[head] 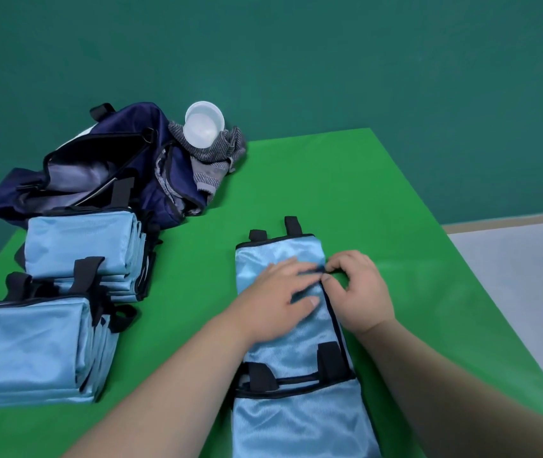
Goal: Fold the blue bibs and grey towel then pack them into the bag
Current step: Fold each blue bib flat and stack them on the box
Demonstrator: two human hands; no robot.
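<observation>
A light blue bib [293, 365] with black trim and black straps lies folded lengthwise on the green table, running from the near edge toward the middle. My left hand [280, 299] lies flat on its upper half, fingers spread. At the bib's black right edge, my right hand [359, 289] pinches the trim with curled fingers. Two stacks of folded blue bibs stand at the left: one nearer [28, 348], one behind it [81, 249]. The navy bag [98, 170] lies unzipped at the back left. A crumpled grey towel [214, 160] rests against the bag's right end.
A white plastic cup [202, 127] lies on its side on top of the grey towel. The green table [396, 226] ends at the right, with pale floor beyond. A teal wall stands behind the table.
</observation>
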